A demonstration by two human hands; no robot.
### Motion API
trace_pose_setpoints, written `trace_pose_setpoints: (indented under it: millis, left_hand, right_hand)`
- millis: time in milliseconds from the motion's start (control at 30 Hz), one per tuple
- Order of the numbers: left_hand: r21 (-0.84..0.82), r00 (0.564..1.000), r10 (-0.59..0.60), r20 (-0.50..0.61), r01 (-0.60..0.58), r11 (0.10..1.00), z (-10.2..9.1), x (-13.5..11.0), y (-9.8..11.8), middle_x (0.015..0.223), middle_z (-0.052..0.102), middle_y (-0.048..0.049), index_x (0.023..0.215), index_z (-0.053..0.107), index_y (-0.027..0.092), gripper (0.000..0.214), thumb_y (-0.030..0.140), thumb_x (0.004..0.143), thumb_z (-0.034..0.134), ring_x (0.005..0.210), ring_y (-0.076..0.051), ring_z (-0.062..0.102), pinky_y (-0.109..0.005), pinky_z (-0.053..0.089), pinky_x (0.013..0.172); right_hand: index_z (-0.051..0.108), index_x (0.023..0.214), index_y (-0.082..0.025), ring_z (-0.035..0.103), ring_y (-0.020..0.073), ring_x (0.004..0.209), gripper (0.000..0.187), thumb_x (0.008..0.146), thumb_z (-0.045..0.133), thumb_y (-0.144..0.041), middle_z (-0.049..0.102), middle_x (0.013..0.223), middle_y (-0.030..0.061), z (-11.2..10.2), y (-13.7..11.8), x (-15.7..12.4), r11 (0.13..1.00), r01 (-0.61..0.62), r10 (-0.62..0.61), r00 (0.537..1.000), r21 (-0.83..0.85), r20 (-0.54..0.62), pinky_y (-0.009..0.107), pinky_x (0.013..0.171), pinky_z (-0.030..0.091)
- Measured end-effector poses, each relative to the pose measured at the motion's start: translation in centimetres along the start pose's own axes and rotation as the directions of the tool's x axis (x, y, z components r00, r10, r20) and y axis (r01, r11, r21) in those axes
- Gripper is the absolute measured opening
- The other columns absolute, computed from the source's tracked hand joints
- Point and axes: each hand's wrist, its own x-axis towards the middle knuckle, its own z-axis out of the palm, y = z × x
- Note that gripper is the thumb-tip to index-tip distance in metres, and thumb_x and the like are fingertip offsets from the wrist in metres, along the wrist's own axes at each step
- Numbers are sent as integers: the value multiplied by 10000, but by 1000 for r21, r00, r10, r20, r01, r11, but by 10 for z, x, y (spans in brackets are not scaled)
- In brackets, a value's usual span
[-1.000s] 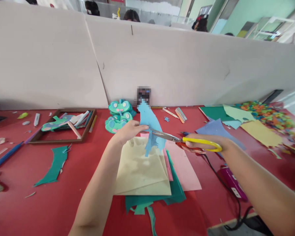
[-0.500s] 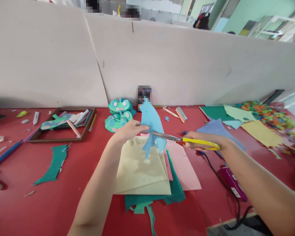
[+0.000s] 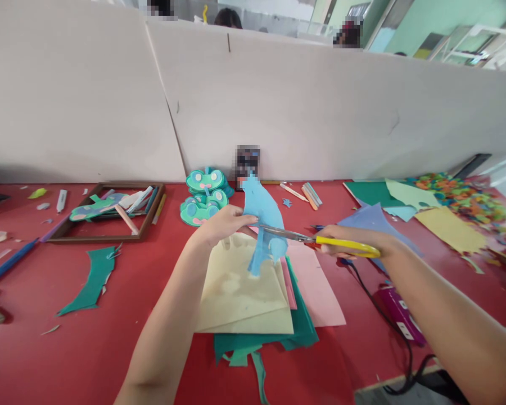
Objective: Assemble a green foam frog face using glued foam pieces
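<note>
1. Blue sheet (image 3: 267, 211): held up between the two hands, over the near stack, its narrow lower strip hanging below the grip.
2. Left hand (image 3: 225, 222): thumb and fingers pinched together on the sheet's left edge, with no gap that I can see.
3. Right hand (image 3: 339, 239): fingers curled around the yellow-handled scissors (image 3: 354, 246), whose blades point left across the sheet toward the left fingertips; from where I stand, I cannot tell how far the blades are parted.
4. Beneath the grip: cream sheets (image 3: 244, 304), over a dark green sheet (image 3: 306, 332), with a pink sheet (image 3: 320, 295) reaching out to the right.
5. Just beyond the left hand: green frog-face cutouts (image 3: 200, 214), in two overlapping groups.
6. Farther left of the grip: a brown frame (image 3: 99, 240) with pens and another cutout; nearer the person, a curved green scrap (image 3: 96, 281).
7. Right of the grip: a violet sheet (image 3: 371, 222), partly behind the right hand and wrist; nearer the person, a magenta object (image 3: 400, 312) beside a black cord (image 3: 373, 304).
8. Farthest right: a heap of multicoloured scraps (image 3: 468, 197).
</note>
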Motion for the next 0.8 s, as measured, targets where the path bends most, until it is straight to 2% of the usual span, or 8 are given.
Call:
trace_pose_setpoints:
  millis: [367,633,800]
  left_hand:
    - [-53,999,19,-30,-21,998,2,3,-1,674,708,-64,751,675,164,262,412,679,630,766,-221,654,-310,464,704]
    - [-50,1000,29,-5,-30,998,1,6,-6,681,711,-67,790,671,160,280,419,697,622,752,-214,655,-306,464,700]
    - [-50,1000,16,-2,-17,999,2,5,-4,717,718,-68,777,665,165,259,408,703,616,754,-213,660,-294,468,669]
  right_hand:
    - [354,665,-192,273,45,425,435,771,513,-583,327,493,-84,3,-2,-1,1000,-17,17,1000,15,-18,200,407,219]
    - [357,660,-190,273,43,416,441,774,513,-587,332,488,-82,2,-4,-1,1000,-5,5,1000,11,4,205,406,208]
    - [372,662,-189,266,46,419,337,804,520,-457,325,489,-79,1,-3,1,999,-40,40,999,12,-14,209,406,208]
